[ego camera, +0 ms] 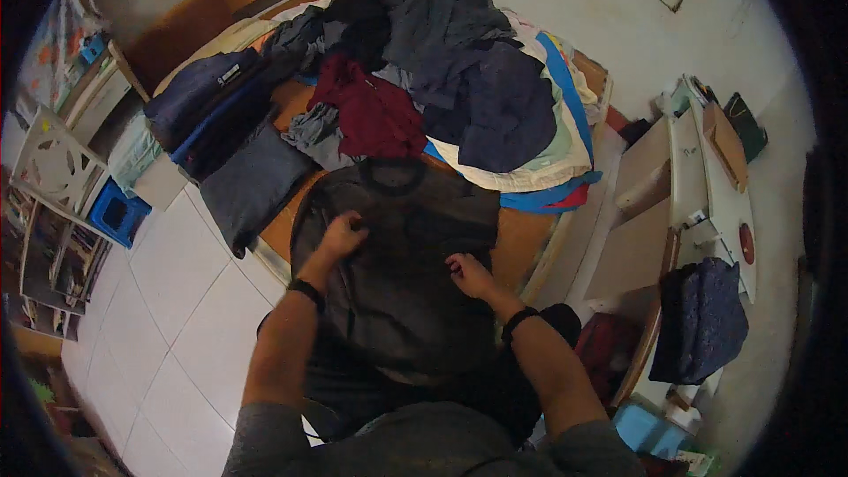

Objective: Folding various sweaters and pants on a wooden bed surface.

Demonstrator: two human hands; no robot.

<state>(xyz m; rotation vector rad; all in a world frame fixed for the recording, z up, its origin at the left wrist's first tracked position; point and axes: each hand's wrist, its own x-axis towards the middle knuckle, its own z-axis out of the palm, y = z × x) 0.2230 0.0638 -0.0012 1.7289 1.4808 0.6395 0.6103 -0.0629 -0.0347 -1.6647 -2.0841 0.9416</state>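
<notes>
A dark brown-black T-shirt (404, 265) with a black round collar lies spread out before me, its collar pointing away and its lower edge near my lap. My left hand (344, 233) is on the left part of the shirt, fingers bent; whether it pinches the cloth is not clear. My right hand (467, 275) is at the shirt's right side with curled fingers, and its grip on the fabric cannot be made out. Just beyond the collar lie a maroon garment (368, 109) and a crumpled grey garment (324, 136).
Folded dark clothes (205, 96) and a folded grey garment (255, 175) lie left on the wooden bed. Dark clothes (450, 20) are heaped behind. A blue stool (119, 212) stands left; folded dark fabric (699, 321) lies on the furniture at right.
</notes>
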